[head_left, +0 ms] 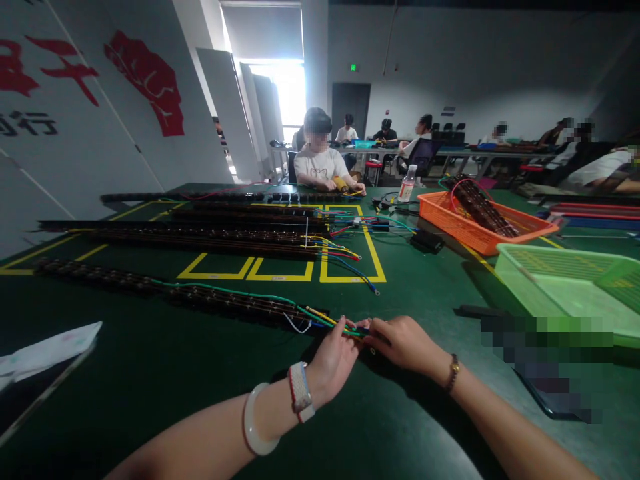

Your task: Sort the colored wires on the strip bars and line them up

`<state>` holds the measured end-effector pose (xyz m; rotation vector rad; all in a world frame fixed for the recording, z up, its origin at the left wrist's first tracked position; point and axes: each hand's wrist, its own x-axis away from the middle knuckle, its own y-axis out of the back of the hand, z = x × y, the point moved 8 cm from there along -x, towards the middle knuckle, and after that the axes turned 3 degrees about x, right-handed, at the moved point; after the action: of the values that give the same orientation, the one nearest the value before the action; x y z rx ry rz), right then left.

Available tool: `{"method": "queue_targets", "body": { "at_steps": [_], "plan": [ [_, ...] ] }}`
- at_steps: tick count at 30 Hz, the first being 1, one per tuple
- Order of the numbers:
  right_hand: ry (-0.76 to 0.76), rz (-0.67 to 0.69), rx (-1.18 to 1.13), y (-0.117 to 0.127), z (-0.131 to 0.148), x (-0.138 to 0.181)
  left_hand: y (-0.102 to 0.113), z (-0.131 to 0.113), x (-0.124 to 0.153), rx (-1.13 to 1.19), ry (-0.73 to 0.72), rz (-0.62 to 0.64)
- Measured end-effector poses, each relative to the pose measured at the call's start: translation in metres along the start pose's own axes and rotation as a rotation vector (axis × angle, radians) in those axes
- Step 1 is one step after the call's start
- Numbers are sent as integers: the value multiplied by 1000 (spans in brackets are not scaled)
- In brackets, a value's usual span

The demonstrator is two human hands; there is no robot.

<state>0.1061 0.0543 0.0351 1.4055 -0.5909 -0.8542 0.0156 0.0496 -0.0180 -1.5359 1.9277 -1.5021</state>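
A long dark strip assembly [200,295] lies across the green table, with a green wire [235,291] running along it. At its right end, yellow, green and blue wires come together between my hands. My left hand [334,363] is closed around these wires, its thumb and fingers pinching from below. Close beside it, my right hand [403,341] pinches the wire ends, where a small ring terminal [373,351] shows. A white cable tie [299,325] loops loosely from the strip, left of my hands. The fingertips partly hide the wires.
More dark strips [240,230] with coloured leads lie beyond, over yellow tape outlines [350,281]. An orange basket [480,245] holds another bundle; a green basket [565,260] stands nearer. A phone [555,393] lies right. A bottle [407,183] and a seated person [320,157] are across the table.
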Motion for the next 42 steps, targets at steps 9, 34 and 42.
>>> {"method": "queue_targets", "body": {
  "at_steps": [9, 34, 42],
  "plan": [
    [-220, 115, -561, -1, -29, 1, -14, 0, 5, -72, 6, 128],
    [-293, -330, -119, 0, -60, -23, 0, -1, 1, 41, 1, -6],
    [-242, -230, 35, -2, -65, -36, -1, -13, -4, -15, -46, 34]
  ]
}}
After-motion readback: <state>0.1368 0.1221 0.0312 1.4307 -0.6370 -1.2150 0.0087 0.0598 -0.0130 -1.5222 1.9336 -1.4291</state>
